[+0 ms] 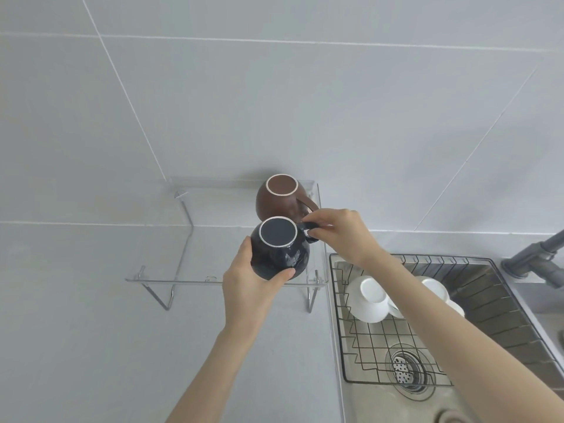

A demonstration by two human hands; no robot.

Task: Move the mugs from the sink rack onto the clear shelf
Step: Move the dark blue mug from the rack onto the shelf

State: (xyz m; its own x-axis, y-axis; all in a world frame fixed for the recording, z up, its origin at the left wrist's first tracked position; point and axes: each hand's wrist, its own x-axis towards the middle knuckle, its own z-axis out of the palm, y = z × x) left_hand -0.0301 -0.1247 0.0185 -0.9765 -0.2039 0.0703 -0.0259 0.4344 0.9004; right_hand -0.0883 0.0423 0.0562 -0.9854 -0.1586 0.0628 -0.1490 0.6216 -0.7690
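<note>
Both forearms are bare to the frame edge, left hand [244, 282] and right hand [341, 233] ungloved.

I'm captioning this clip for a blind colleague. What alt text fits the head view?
Both hands hold an upside-down black mug over the clear shelf: left hand on its body, right hand at its handle. An inverted brown mug sits behind it; white cups remain in the sink rack.

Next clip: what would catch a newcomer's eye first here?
Both hands on an upside-down black mug at the clear shelf's right end: the left hand cups its body, the right hand holds its handle. Behind it a brown mug sits inverted; white mugs wait in the sink rack.
</note>
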